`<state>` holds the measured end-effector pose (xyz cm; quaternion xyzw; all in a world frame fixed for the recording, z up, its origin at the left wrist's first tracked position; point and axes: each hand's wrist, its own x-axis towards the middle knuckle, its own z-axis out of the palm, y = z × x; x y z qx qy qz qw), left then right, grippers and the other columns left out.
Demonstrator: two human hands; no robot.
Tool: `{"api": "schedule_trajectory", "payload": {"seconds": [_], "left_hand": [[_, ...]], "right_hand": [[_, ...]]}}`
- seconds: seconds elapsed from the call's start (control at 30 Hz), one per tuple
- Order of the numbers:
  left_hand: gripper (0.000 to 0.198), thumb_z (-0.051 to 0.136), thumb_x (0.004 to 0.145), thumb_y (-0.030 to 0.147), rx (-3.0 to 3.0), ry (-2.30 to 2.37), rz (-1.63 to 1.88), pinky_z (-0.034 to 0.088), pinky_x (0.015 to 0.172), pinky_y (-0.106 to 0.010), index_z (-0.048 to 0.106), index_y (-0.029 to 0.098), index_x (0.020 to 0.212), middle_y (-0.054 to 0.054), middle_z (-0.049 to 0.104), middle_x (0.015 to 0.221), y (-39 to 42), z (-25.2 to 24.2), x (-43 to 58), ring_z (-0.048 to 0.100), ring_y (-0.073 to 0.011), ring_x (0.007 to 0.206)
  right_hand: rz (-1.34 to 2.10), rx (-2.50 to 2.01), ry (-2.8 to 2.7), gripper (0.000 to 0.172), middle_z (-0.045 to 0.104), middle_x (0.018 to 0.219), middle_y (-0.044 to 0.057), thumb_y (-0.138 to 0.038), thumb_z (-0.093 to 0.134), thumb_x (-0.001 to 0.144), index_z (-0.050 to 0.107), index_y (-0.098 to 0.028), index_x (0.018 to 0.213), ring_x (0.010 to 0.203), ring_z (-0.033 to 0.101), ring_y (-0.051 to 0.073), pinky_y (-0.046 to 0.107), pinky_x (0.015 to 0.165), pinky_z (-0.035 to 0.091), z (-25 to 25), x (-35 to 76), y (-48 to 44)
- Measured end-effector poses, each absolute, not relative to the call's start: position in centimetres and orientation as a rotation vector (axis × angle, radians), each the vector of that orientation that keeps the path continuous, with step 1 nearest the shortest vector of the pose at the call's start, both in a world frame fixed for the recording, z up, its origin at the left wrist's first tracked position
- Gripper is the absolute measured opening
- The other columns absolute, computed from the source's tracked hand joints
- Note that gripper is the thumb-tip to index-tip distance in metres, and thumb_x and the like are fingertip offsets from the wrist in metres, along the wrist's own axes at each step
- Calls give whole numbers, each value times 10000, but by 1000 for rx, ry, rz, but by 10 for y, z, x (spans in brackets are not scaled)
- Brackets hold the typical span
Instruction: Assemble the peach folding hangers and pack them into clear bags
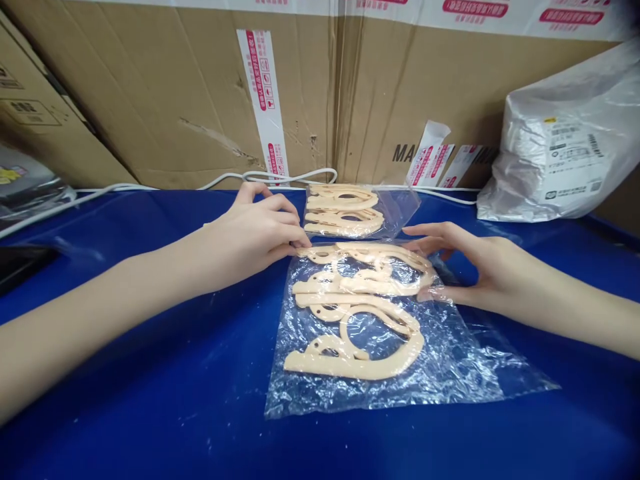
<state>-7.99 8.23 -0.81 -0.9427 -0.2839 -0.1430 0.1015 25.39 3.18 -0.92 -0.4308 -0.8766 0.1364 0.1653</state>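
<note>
A clear plastic bag (pixel 450 360) lies flat on the blue table, with several beige folding hangers (pixel 395 363) inside it. Behind it sits a smaller clear bag (pixel 400 203) holding more beige hanger pieces (pixel 345 220). My left hand (pixel 263 230) is at the upper left corner of the nearer bag, fingers bent, thumb and fingertips closed on its edge. At the bag's upper right, my right hand (pixel 470 263) has its thumb and fingers spread apart around the end of a hanger, touching the plastic.
Cardboard boxes (pixel 200 87) stand along the back of the blue table (pixel 175 400). A white cable (pixel 215 180) runs in front of them. A white plastic package with a label (pixel 550 153) is at the back right. A dark object (pixel 25 263) and a clear-wrapped item (pixel 30 183) lie at the left.
</note>
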Motion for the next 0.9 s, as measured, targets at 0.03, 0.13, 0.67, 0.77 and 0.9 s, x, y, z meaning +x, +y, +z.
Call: {"api": "schedule_trajectory", "payload": {"seconds": [0.03, 0.13, 0.67, 0.77, 0.9], "left_hand": [[277, 443, 969, 299, -2782, -845, -431, 245, 985, -524, 714, 273, 915, -12, 733, 869, 82, -9, -80, 594, -245, 982], [246, 480, 954, 314, -2790, -882, -450, 246, 988, -523, 719, 268, 922, -21, 735, 891, 84, -10, -79, 600, -237, 970], [252, 479, 960, 325, -2834, -828, -462, 232, 941, -490, 700, 252, 862, -14, 733, 876, 88, -9, -83, 611, -212, 912], [263, 458, 964, 314, -2818, -825, -449, 225, 951, -479, 698, 252, 877, -15, 732, 899, 89, -9, -82, 615, -203, 907], [245, 455, 961, 305, -2855, -878, -460, 207, 984, -470, 688, 252, 903, 1, 734, 902, 86, -6, -81, 605, -188, 883]], "right_hand": [[414, -1221, -2459, 685, 694, 1178, 98, -566, 671, 814, 446, -242, 1374, 1067, 666, 314, 431, 781, 584, -10, 252, 32], [429, -1199, -2352, 642, 712, 1144, 92, -553, 701, 792, 505, -242, 1318, 1034, 676, 330, 455, 764, 588, -15, 243, 34], [904, -1042, -1984, 515, 689, 1104, 71, -394, 822, 714, 583, -195, 1125, 1023, 674, 231, 392, 923, 579, -31, 229, 47], [827, -1066, -2016, 509, 691, 1084, 71, -424, 808, 725, 587, -202, 1126, 1018, 668, 240, 401, 900, 573, -31, 230, 45], [627, -1137, -2093, 496, 712, 980, 61, -473, 775, 745, 592, -199, 1115, 928, 677, 240, 414, 844, 560, -31, 231, 42]]}}
